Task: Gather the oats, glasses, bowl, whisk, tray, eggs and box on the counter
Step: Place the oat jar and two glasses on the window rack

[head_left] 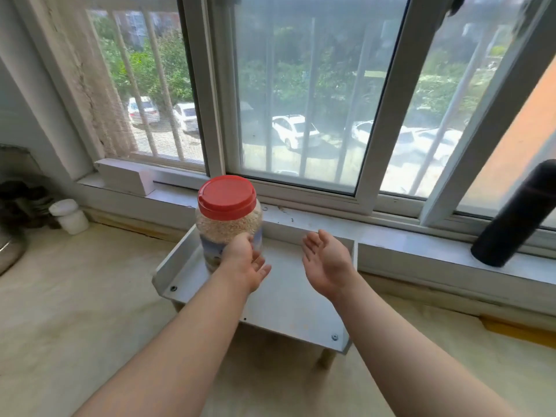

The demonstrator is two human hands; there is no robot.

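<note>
A clear oats jar (228,218) with a red lid stands upright at the back left of a grey metal tray (288,302) on short legs, close to the window sill. My left hand (245,261) rests against the jar's lower front, thumb touching it and fingers spread, not wrapped around it. My right hand (328,263) hovers open over the tray to the right of the jar, palm facing left and touching nothing. A white box (123,179) lies on the sill at the left.
A small white bottle (70,216) and a metal pot (9,251) sit on the beige counter (90,311) at the left. A black cylinder flask (517,212) leans on the sill at the right. The barred window is directly behind the tray.
</note>
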